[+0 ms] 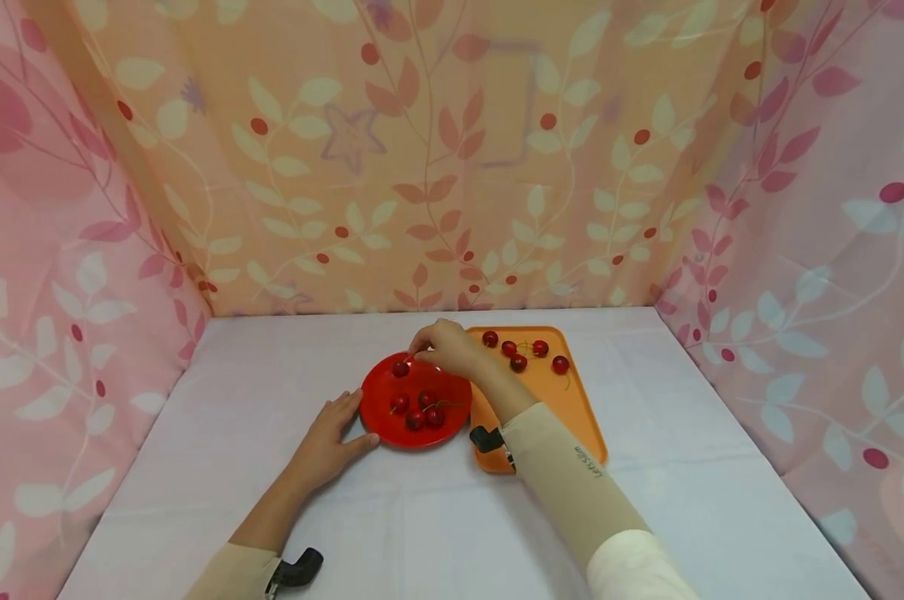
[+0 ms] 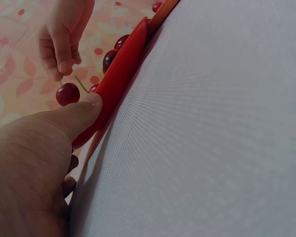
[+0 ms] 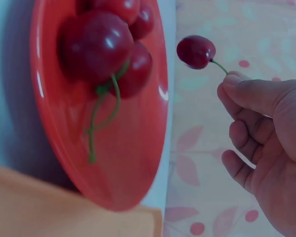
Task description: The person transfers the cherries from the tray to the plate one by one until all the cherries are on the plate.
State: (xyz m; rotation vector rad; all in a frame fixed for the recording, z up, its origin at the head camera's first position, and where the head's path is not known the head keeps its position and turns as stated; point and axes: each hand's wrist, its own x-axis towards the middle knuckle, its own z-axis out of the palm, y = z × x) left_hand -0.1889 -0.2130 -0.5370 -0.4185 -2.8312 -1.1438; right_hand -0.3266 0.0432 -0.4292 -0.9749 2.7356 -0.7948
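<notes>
In the head view, my right hand (image 1: 452,346) is over the far side of a red plate (image 1: 377,417). Its thumb and forefinger pinch a dark red cherry (image 3: 195,52) by the green stem, and the fruit dangles above the plate in the right wrist view. Several other cherries (image 1: 416,418) lie together on the plate, some with stems. My left hand (image 1: 333,442) rests at the plate's near left edge, thumb and fingers spread along the rim; the left wrist view shows the thumb (image 2: 84,116) touching the rim.
An orange tray (image 1: 549,408) lies right beside the plate, partly under my right forearm. Several cherries (image 1: 518,362) sit near its far end. White cloth (image 1: 272,367) covers the table, and floral curtains (image 1: 437,167) enclose the back and both sides.
</notes>
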